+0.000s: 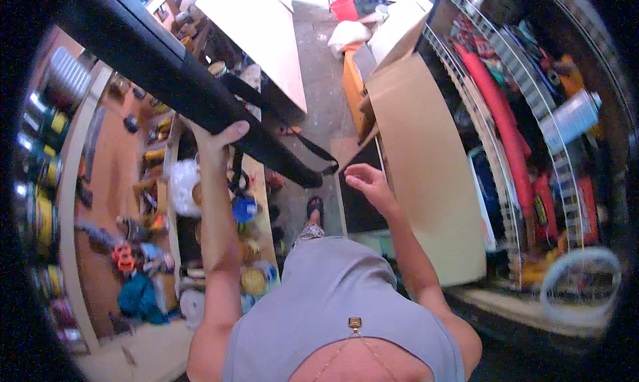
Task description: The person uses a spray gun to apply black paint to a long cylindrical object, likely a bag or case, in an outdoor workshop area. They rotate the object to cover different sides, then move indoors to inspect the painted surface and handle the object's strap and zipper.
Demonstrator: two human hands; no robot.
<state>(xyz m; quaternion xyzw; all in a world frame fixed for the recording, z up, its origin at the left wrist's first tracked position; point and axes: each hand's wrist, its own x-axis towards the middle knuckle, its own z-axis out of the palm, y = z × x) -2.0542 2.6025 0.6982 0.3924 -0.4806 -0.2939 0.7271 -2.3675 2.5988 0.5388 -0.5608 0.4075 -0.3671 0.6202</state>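
Note:
A long black case (200, 92) with a loose strap (299, 139) slants from the upper left down to the middle of the view. My left hand (216, 139) grips it around its lower half, the thumb lying over the top and the other fingers hidden beneath. Just right of the case's lower end is my right hand (369, 183), its fingers loosely bent and apart, with nothing seen in them. A small gap separates it from the strap's end.
Cluttered shelves (86, 202) line the left side. On the right stand a large cardboard sheet (432, 182) and a wire rack (512, 249) with tools and a coil of pale tubing (549, 295). A pale board (256, 35) and a red bucket (344, 9) are farther ahead.

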